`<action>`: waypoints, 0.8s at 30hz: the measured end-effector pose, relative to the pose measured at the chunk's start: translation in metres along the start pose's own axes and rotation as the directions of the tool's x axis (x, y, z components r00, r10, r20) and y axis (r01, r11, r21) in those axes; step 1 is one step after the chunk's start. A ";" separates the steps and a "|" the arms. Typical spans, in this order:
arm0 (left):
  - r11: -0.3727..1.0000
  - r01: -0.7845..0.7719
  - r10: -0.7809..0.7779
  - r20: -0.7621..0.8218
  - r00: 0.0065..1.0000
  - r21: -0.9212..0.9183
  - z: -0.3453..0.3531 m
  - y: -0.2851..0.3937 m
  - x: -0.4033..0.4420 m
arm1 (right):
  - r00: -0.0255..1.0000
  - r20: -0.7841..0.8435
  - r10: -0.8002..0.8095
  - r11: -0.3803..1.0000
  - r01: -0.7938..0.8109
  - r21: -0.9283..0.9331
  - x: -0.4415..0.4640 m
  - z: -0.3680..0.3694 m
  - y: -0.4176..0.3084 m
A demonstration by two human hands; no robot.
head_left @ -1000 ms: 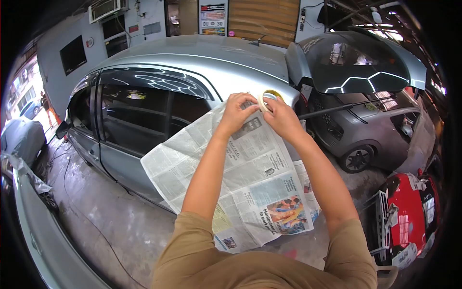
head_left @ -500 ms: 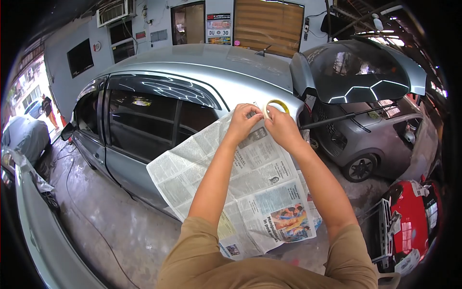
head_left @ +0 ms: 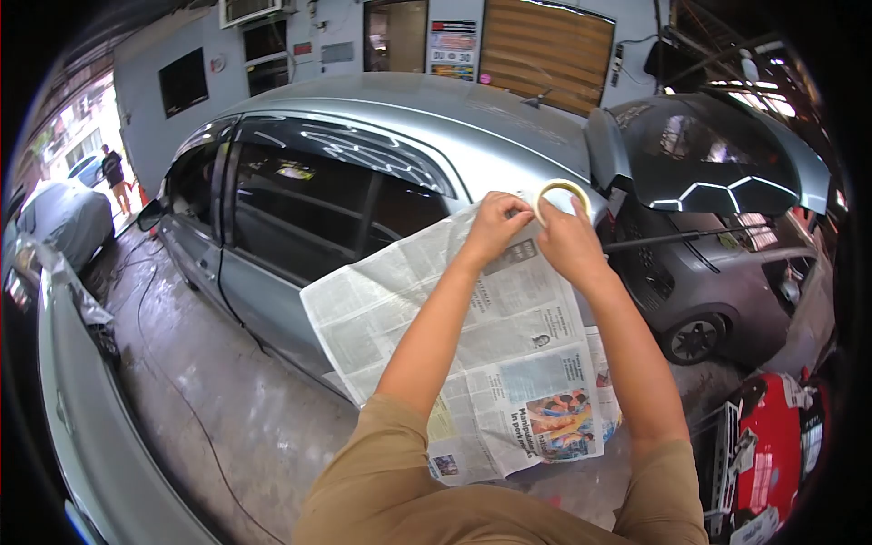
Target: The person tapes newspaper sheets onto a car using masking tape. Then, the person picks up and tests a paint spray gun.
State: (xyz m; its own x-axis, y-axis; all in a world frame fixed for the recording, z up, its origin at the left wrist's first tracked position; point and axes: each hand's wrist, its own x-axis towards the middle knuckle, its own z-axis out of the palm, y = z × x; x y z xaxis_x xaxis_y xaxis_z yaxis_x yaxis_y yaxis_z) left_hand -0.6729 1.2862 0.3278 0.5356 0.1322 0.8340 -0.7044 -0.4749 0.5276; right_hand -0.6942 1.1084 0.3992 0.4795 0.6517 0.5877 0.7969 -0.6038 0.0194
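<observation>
A roll of tape is held in my right hand, its ring tilted and its opening facing up. My left hand is closed just left of the roll, fingertips pinched at the top edge of a newspaper sheet; whether a strip of tape is between them is too small to tell. The sheet hangs below both hands, against the rear side of a silver car, and covers part of its rear door and quarter panel.
The silver car's raised tailgate is at the right, above a grey car. A red car part lies at lower right. Another car side runs along the left. A person stands far left near a covered vehicle.
The view has shifted, so the car and newspaper appear farther right. My hands have moved slightly apart, and the tape roll has turned to show more of its ring.
</observation>
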 end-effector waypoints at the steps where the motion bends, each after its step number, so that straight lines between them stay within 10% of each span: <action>1: 1.000 0.007 -0.007 0.028 1.000 0.009 -0.002 0.000 0.000 | 1.000 0.002 -0.009 1.000 0.009 -0.009 0.000 0.000 0.000; 10: 0.995 -0.100 0.099 0.024 0.995 0.031 -0.006 -0.006 0.000 | 0.995 -0.037 0.095 0.992 -0.092 0.082 -0.005 0.001 0.001; 13: 0.945 0.219 -0.208 0.073 0.975 -0.241 -0.005 -0.008 -0.003 | 0.992 -0.073 0.101 0.983 -0.088 0.158 -0.008 0.010 0.007; 24: 0.972 0.033 -0.043 -0.036 0.998 -0.234 -0.002 0.006 -0.001 | 0.984 -0.046 0.171 0.936 -0.148 0.319 -0.016 0.015 0.003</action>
State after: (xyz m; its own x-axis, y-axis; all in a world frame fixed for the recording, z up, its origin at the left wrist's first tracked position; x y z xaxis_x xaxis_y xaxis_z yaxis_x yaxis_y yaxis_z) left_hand -0.6786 1.2848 0.3308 0.5480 0.1837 0.8160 -0.7755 -0.2539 0.5780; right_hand -0.6941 1.1030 0.3783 0.5917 0.5168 0.6188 0.7922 -0.5153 -0.3271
